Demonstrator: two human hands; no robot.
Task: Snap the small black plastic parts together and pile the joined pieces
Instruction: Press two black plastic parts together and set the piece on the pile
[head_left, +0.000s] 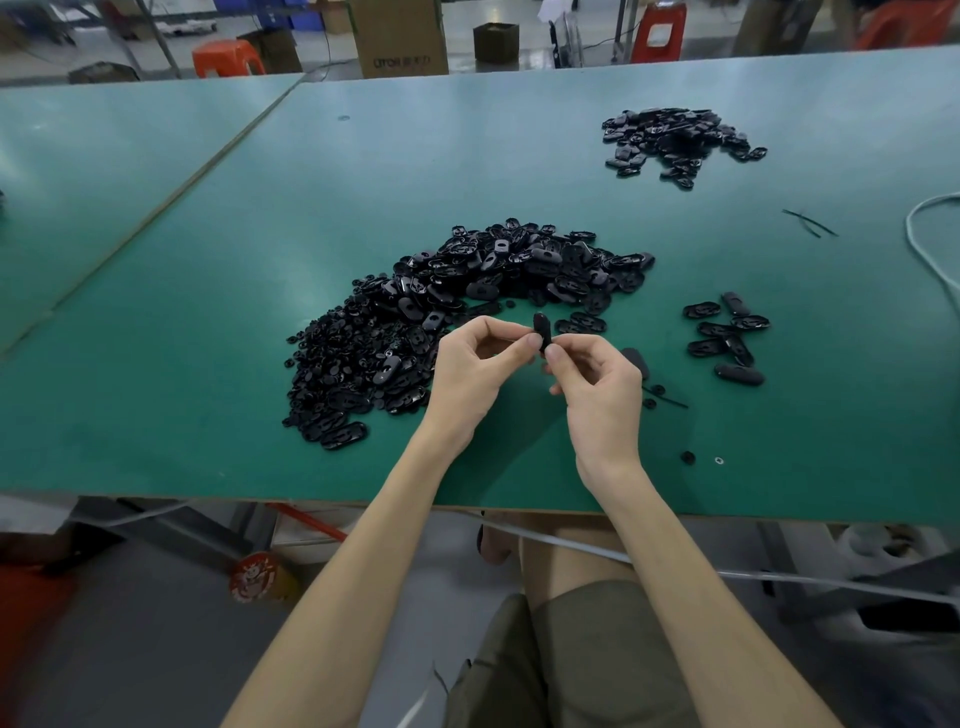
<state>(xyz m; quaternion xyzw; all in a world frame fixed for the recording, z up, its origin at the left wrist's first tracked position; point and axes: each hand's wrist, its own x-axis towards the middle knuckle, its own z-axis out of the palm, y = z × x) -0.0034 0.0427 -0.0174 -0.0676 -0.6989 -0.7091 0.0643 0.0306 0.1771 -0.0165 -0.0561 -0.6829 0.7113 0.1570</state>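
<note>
Above the green table, near its front edge: left hand and right hand both pinch one black part between thumb and fingertips, held upright. Loose-parts heap just behind; small oval group right; another pile far right.

- We hold one small black part upright between both hands, just above the green worktop.
- Our left hand pinches its left side, our right hand its right side, fingers curled.
- A large heap of loose black parts lies just beyond and left of our hands.
- A few oval pieces lie to the right, apart from the heap.
- A smaller pile sits well apart at the far right.
</note>
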